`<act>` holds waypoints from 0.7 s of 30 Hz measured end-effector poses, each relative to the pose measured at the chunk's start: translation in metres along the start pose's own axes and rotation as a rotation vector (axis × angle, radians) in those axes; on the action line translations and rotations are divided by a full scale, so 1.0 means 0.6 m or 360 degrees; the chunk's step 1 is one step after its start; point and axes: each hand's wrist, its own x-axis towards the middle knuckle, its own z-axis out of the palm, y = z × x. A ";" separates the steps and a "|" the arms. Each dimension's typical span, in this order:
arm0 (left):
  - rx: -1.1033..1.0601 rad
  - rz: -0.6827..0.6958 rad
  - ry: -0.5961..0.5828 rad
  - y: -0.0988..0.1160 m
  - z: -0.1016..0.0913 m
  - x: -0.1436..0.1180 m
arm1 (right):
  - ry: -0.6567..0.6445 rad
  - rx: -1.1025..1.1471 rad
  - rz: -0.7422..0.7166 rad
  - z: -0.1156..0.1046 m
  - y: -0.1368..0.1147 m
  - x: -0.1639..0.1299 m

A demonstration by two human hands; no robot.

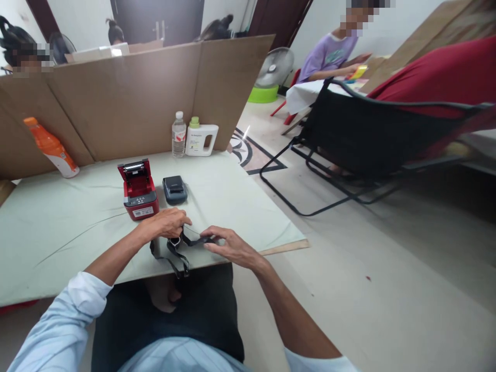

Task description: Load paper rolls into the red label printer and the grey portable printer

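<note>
A black strap (177, 254) with a metal ring lies in loops at the table's near edge, one end hanging toward my lap. My left hand (168, 223) is closed on the strap near the ring, palm down. To its right, my right hand (230, 247) pinches another stretch of the strap between thumb and fingers. Just beyond my left hand stands a small red label printer (141, 199) with its lid raised. Beside the printer lies a dark grey handheld device (175, 189), flat on the cloth.
The table (89, 258) has a pale green cover, with a cardboard screen (132, 98) along its back. Against it stand an orange bottle (52, 148), a clear bottle (179, 135) and a white jug (200, 138). A black folding chair (356, 134) and a seated person (329, 57) are at right.
</note>
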 end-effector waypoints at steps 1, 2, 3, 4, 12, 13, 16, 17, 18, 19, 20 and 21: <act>-0.0039 0.0020 0.0027 -0.004 -0.003 -0.004 | -0.0017 0.0007 -0.0004 -0.004 -0.002 -0.001; -0.0076 0.0034 0.0055 -0.008 -0.007 -0.009 | -0.0030 0.0017 -0.0009 -0.008 -0.004 -0.003; -0.0109 0.0038 0.0088 -0.013 -0.013 -0.016 | -0.0038 0.0029 -0.0017 -0.012 -0.007 -0.004; -0.0133 0.0025 0.0130 -0.019 -0.018 -0.023 | -0.0034 0.0040 -0.0028 -0.016 -0.011 -0.007; -0.0144 -0.0242 0.0492 -0.050 -0.027 -0.106 | 0.0274 0.0015 -0.0247 -0.013 -0.047 -0.016; -0.0135 -0.0267 0.0484 -0.050 -0.020 -0.114 | 0.0304 0.0009 -0.0290 -0.007 -0.050 -0.014; -0.0021 -0.0364 0.0369 -0.049 0.006 -0.130 | 0.0386 -0.0046 -0.0424 0.015 -0.055 -0.009; 0.0038 -0.0396 0.0322 -0.050 0.014 -0.133 | 0.0406 -0.0084 -0.0464 0.022 -0.056 -0.007; 0.0093 -0.0422 0.0286 -0.051 0.020 -0.134 | 0.0420 -0.0131 -0.0500 0.030 -0.056 -0.004; 0.0134 -0.0437 0.0267 -0.053 0.024 -0.134 | 0.0426 -0.0181 -0.0535 0.037 -0.055 -0.002; 0.0158 -0.0437 0.0271 -0.055 0.027 -0.132 | 0.0429 -0.0229 -0.0570 0.044 -0.055 0.000; 0.0164 -0.0422 0.0293 -0.056 0.029 -0.129 | 0.0433 -0.0271 -0.0605 0.052 -0.054 0.003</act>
